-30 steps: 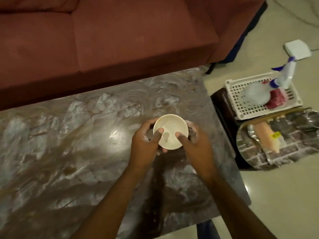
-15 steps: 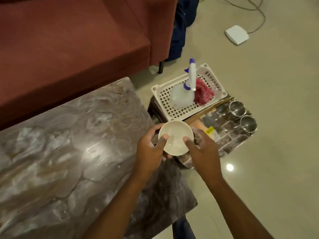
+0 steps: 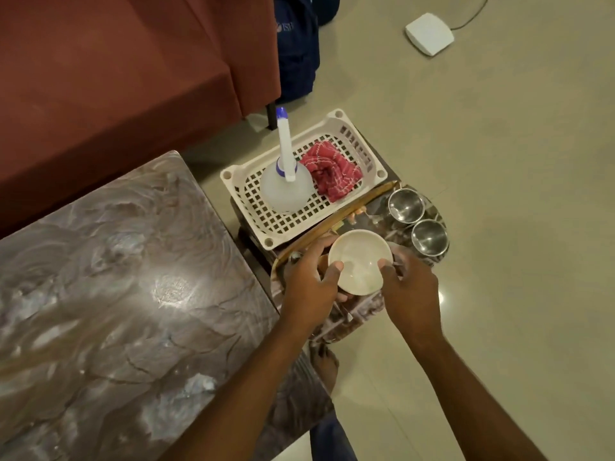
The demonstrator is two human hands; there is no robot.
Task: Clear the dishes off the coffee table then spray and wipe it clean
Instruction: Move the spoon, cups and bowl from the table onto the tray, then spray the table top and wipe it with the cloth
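Carried off the coffee table (image 3: 116,277), the bowl (image 3: 359,260) now hangs over the tray (image 3: 352,316) at four o'clock, both hands' (image 3: 311,282) (image 3: 407,287) fingers clamped on its rim; lowered carelessly, it could knock the steel cups (image 3: 417,221)

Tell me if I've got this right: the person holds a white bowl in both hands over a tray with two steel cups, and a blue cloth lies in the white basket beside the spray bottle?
Nearly. The cloth in the white basket is red with a pale check, not blue, as the head view shows. The rest stands: both the left hand and right hand hold the white bowl over the tray with two steel cups, beside the spray bottle.
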